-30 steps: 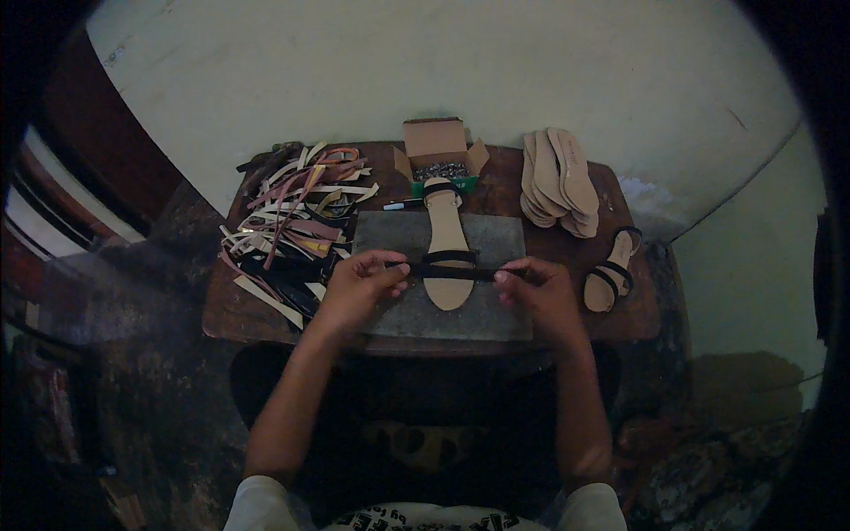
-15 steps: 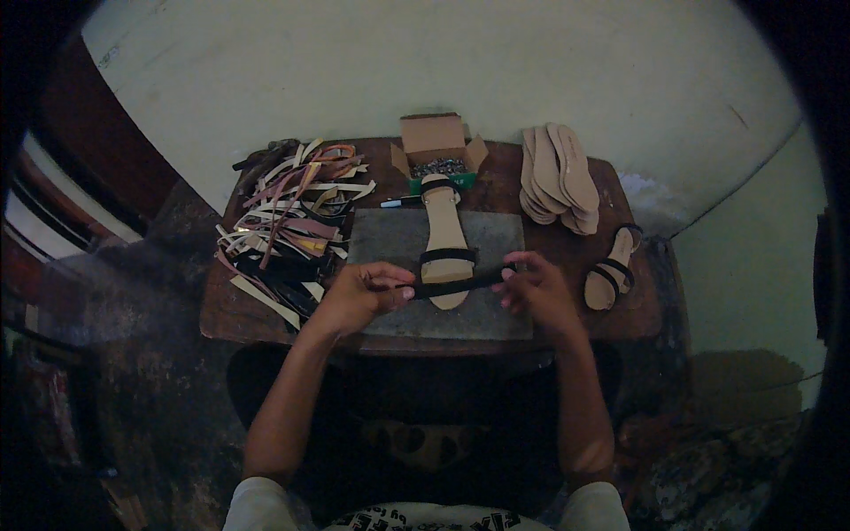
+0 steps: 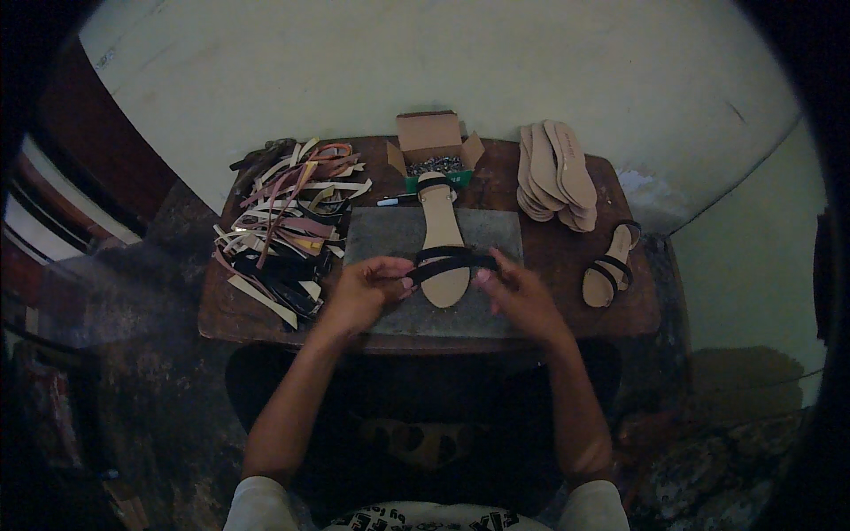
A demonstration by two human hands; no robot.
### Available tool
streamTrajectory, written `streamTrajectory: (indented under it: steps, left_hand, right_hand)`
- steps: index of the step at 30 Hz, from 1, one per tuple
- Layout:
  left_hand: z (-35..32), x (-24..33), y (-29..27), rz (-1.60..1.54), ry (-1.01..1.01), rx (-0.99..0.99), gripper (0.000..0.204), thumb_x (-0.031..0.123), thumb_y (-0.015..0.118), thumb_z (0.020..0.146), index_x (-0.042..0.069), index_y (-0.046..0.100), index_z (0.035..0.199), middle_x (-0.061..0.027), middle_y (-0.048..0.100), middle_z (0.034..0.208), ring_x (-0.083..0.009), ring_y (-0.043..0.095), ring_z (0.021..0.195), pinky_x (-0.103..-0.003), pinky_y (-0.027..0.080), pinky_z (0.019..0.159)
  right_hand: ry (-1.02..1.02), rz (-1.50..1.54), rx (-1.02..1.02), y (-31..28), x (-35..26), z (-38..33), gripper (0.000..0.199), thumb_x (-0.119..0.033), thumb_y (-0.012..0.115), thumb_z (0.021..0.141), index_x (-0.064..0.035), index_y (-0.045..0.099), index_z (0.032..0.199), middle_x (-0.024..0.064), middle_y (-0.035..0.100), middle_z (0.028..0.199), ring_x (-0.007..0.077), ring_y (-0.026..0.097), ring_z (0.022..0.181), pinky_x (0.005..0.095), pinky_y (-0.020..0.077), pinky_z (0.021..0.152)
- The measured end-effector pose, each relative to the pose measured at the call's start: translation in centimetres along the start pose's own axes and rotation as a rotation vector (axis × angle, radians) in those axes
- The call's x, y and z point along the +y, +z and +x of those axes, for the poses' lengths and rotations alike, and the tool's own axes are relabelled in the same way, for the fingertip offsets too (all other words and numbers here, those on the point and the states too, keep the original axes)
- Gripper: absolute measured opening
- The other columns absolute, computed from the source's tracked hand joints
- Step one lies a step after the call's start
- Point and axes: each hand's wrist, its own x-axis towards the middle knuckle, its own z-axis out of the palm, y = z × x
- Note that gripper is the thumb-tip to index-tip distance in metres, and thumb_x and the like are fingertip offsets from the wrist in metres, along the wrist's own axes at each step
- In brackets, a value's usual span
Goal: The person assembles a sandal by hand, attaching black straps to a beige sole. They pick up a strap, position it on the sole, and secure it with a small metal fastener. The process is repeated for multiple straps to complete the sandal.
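Note:
A black strap (image 3: 443, 265) is stretched between my hands, arching across the front part of a beige sandal sole (image 3: 440, 226). My left hand (image 3: 370, 285) pinches the strap's left end between thumb and fingers. Its right end is gripped by my right hand (image 3: 513, 288). The sole lies lengthwise on a grey slab (image 3: 381, 239), its toe toward me. One black strap (image 3: 447, 252) crosses the sole just beyond the held one, and another black band (image 3: 434, 180) spans its heel end.
Loose coloured straps (image 3: 288, 221) lie heaped on the left of the wooden table (image 3: 567, 319). A cardboard box (image 3: 429, 133) of small metal pieces stands at the back, near a marker (image 3: 396, 200). Several soles (image 3: 558, 173) are stacked at right, beyond a strapped sandal (image 3: 609, 270).
My hands have drawn closer together, and the strap has gone from nearly straight to arched. It has moved slightly away from me, nearer the strap on the sole.

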Motion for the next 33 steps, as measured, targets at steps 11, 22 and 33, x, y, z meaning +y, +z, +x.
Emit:
streamTrajectory:
  steps: [11, 22, 33]
  left_hand:
    - [-1.0, 0.0, 1.4, 0.292, 0.245, 0.040, 0.034, 0.010, 0.069, 0.089, -0.002, 0.063, 0.121, -0.0090, 0.069, 0.106, -0.0154, 0.066, 0.093, -0.028, 0.053, 0.083]
    - [-1.3, 0.0, 1.4, 0.939, 0.584, 0.433, 0.019, 0.009, 0.072, 0.081, 0.004, 0.072, 0.100, -0.0172, 0.064, 0.085, -0.0321, 0.064, 0.074, -0.037, 0.051, 0.067]
    - [1.2, -2.0, 1.2, 0.228, 0.629, 0.450, 0.016, 0.006, 0.070, 0.084, -0.001, 0.070, 0.098, -0.0154, 0.068, 0.086, -0.0192, 0.065, 0.069, -0.030, 0.049, 0.063]
  right_hand:
    - [-0.204, -0.304, 0.173, 1.9, -1.6, -0.5, 0.035, -0.024, 0.060, 0.095, -0.0005, 0.065, 0.120, 0.0202, 0.068, 0.084, 0.0326, 0.067, 0.075, 0.0387, 0.0515, 0.072]
    - [-0.484, -0.565, 0.383, 2.8, -0.8, -0.5, 0.018, -0.014, 0.069, 0.084, -0.0069, 0.069, 0.100, 0.0126, 0.060, 0.091, 0.0328, 0.063, 0.078, 0.0414, 0.0519, 0.066]
    - [-0.570, -0.445, 0.538, 3.5, -1.1, -0.4, 0.021, -0.004, 0.072, 0.078, -0.0054, 0.063, 0.097, 0.0127, 0.061, 0.085, 0.0309, 0.064, 0.070, 0.0401, 0.0525, 0.058]
